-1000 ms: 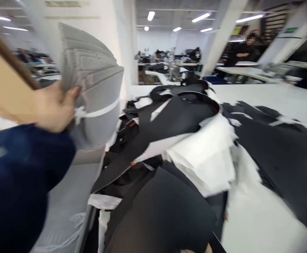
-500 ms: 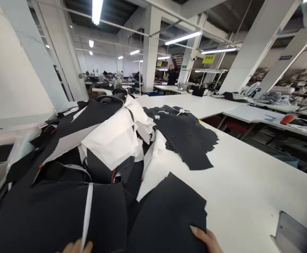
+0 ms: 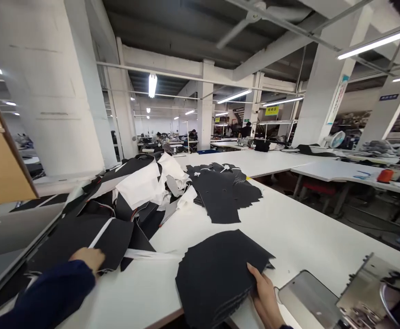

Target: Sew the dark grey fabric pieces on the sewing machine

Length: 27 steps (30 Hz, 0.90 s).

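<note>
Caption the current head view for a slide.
Right hand holds a stack of dark cut pieces at a white table; left hand touches a dark bundle with a white strip.

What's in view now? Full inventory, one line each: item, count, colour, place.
fabric stack: one, black, front of near table
strip-tied bundle: one, black, left front
white strip: one, white, across that bundle
cloth heap: one, black and white, behind bundle
cut-piece pile: one, dark, mid-table
near table: one, white, centre
flat plate: one, grey, lower right
machine: one, metallic, right corner
cardboard box: one, brown, left edge
orange object: one, orange, right-hand table
pillars: several, whitish, around room
tube lights: several, white, overhead
far background: too small to count
left hand: one, dark-blue sleeve, at bundle
right hand: one, gripping fabric stack's edge
</note>
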### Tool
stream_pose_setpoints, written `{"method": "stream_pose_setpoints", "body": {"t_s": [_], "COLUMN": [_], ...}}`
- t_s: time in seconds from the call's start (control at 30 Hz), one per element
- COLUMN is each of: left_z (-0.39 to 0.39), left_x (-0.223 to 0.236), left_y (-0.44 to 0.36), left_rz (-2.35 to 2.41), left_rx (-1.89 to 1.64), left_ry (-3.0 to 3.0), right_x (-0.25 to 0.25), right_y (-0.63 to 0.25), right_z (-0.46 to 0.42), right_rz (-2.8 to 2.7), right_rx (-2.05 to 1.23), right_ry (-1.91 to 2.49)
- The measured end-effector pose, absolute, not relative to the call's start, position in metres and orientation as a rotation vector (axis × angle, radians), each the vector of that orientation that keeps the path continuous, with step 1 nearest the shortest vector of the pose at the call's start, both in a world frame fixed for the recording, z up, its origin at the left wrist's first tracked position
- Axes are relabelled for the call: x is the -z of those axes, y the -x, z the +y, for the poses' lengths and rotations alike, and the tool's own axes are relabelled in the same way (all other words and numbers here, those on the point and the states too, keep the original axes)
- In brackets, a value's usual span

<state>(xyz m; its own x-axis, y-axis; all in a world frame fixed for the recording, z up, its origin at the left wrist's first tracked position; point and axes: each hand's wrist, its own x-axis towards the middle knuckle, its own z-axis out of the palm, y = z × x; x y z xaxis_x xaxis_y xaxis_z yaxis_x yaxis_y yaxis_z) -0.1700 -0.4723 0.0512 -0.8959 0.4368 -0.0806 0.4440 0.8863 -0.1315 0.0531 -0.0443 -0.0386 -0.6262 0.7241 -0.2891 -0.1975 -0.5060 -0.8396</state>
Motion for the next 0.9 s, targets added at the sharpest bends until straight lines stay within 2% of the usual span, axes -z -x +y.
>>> {"method": "stream_pose_setpoints", "body": {"t_s": [0.07, 0.13, 0.27, 0.4, 0.5, 0.6, 0.67, 0.73, 0.8, 0.87, 0.9], "left_z": [-0.411, -0.344, -0.242, -0.225, -0.247, -0.261, -0.252, -0.228, -0.197, -0.169, -0.159], "left_x": [-0.054, -0.046, -0.008, 0.016, -0.011, -0.085, -0.14, -0.176, -0.178, -0.145, -0.118], "left_y": [0.156, 0.142, 0.113, 0.092, 0.098, 0.145, 0.196, 0.25, 0.294, 0.326, 0.337], "left_rz": [2.874, 2.554, 1.969, 1.303, 1.234, 1.546, 1.806, 1.988, 2.112, 2.253, 2.333], "left_rx": [-0.092, -0.579, -1.054, -1.263, -1.383, -1.331, -1.081, -0.717, -0.306, -0.032, 0.01], "left_ry": [-0.99, -1.236, -1.079, -0.898, -0.964, -1.256, -1.57, -1.786, -1.914, -1.939, -1.92], "right_x": [0.036, 0.028, -0.002, -0.031, -0.039, -0.031, -0.018, -0.005, 0.007, 0.014, 0.015], "right_y": [-0.067, -0.079, -0.106, -0.134, -0.132, -0.09, -0.045, 0.001, 0.036, 0.055, 0.061], "right_z": [-0.044, -0.055, -0.086, -0.101, -0.105, -0.123, -0.148, -0.176, -0.198, -0.203, -0.197], "right_rz": [-1.078, -1.103, -1.255, -1.509, -1.609, -1.473, -1.398, -1.434, -1.617, -1.918, -2.078], "right_rx": [-2.116, -2.111, -2.09, -1.912, -1.778, -1.726, -1.739, -1.907, -2.189, -2.355, -2.317], "right_ry": [0.826, 0.748, 0.619, 0.66, 0.697, 0.711, 0.677, 0.65, 0.58, 0.408, 0.318]}}
